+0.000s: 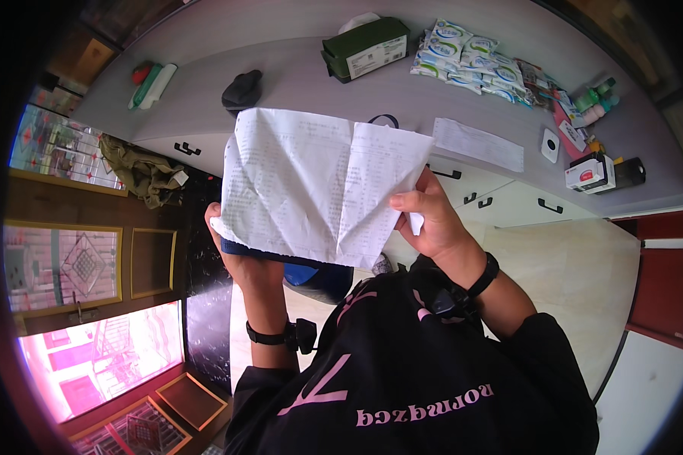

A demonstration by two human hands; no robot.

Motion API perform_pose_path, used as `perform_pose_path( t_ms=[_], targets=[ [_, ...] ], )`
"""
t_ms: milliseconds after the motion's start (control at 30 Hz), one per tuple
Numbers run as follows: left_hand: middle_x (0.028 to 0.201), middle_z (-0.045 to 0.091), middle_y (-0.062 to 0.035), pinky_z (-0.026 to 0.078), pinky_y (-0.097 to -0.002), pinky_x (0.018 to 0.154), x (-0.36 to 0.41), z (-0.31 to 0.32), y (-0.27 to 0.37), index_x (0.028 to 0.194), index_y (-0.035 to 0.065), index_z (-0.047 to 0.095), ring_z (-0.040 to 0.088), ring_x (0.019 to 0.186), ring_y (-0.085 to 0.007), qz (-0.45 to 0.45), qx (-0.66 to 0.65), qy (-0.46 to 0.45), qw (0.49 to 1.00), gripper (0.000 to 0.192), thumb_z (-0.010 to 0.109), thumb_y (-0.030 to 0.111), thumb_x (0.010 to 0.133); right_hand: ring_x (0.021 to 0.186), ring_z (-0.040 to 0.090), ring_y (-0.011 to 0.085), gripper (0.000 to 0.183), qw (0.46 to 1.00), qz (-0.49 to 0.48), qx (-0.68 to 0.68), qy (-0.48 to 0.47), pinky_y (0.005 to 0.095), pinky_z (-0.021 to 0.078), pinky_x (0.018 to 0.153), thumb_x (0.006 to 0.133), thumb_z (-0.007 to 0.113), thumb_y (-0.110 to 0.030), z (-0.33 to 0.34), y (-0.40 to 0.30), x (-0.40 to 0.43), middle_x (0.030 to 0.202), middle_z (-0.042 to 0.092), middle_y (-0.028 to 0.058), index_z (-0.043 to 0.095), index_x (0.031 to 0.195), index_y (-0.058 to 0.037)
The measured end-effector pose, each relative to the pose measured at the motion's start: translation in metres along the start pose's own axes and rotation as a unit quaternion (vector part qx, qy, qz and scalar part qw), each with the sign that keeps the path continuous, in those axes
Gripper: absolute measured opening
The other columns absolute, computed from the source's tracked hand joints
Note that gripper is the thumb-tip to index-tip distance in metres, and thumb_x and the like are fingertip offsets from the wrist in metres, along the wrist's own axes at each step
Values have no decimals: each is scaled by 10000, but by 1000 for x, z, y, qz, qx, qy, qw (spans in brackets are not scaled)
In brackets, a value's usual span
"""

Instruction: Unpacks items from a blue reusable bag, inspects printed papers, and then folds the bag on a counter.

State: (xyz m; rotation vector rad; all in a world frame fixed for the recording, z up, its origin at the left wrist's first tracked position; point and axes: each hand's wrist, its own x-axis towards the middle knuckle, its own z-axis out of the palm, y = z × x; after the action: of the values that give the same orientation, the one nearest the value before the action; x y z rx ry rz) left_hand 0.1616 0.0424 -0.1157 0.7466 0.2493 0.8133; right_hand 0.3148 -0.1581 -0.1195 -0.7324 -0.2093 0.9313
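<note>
A creased white sheet of paper (293, 187) with faint printed rows is spread out in front of me, with holes along its left edge. My left hand (250, 261) grips its lower left corner, and most of those fingers are hidden behind it. At the right edge, my right hand (435, 222) pinches the sheet between thumb and fingers. A dark blue edge (262, 253) of something shows beneath the paper near my left hand; what it belongs to is mostly covered. Past the sheet's top edge a dark loop (384, 119) sticks out.
On the grey counter (199, 74) are a dark cap-like item (242, 90), a green tissue pack (366, 50), several white packets (469, 60), another printed sheet (478, 144), a white device (550, 145) and a small box (591, 173). A brown garment (142, 170) hangs left.
</note>
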Motion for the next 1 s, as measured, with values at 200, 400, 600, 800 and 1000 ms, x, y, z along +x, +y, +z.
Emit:
perform_pose_path(
  t_ms=[200, 400, 600, 800, 1000],
  targets=[
    [1144, 554, -68, 507, -292, 700, -5, 19, -4, 1163, 167, 466, 575, 945, -184, 14, 25, 3, 1000, 187, 443, 238, 991, 1086, 600, 221, 578, 998, -62, -3, 11, 358, 476, 953, 683, 597, -70, -3, 1, 2, 1147, 624, 88, 507, 1254, -32],
    [792, 556, -42, 313, -156, 367, -3, 8, -6, 1070, 173, 462, 452, 480, -62, -5, 17, -10, 1000, 143, 468, 102, 946, 1080, 602, 240, 584, 996, -72, 34, 26, 370, 468, 958, 692, 580, -76, -5, -4, 3, 1137, 624, 95, 502, 1269, -30],
    [651, 505, -16, 303, -172, 376, -5, 5, -8, 1038, 150, 467, 423, 457, -55, 12, 29, -16, 999, 136, 489, 73, 928, 1134, 550, 222, 573, 995, -51, 76, 29, 358, 428, 993, 729, 644, -38, -7, -12, 2, 1172, 584, 80, 462, 1272, -56],
    [690, 521, -21, 329, -175, 388, -7, 1, -4, 1067, 141, 472, 452, 483, -61, 57, 87, 2, 995, 187, 509, 47, 911, 1079, 574, 197, 543, 993, -74, 53, 82, 342, 472, 922, 760, 705, 13, -20, -18, 0, 1102, 597, 82, 462, 1237, -76],
    [763, 535, -25, 350, -176, 409, -10, -10, -4, 1083, 131, 475, 471, 518, -61, 94, 147, -9, 985, 217, 495, 17, 900, 875, 642, 181, 505, 989, -94, 16, 113, 295, 526, 801, 764, 682, 78, -22, -19, -2, 1025, 609, 106, 460, 1195, -67]
  ],
)
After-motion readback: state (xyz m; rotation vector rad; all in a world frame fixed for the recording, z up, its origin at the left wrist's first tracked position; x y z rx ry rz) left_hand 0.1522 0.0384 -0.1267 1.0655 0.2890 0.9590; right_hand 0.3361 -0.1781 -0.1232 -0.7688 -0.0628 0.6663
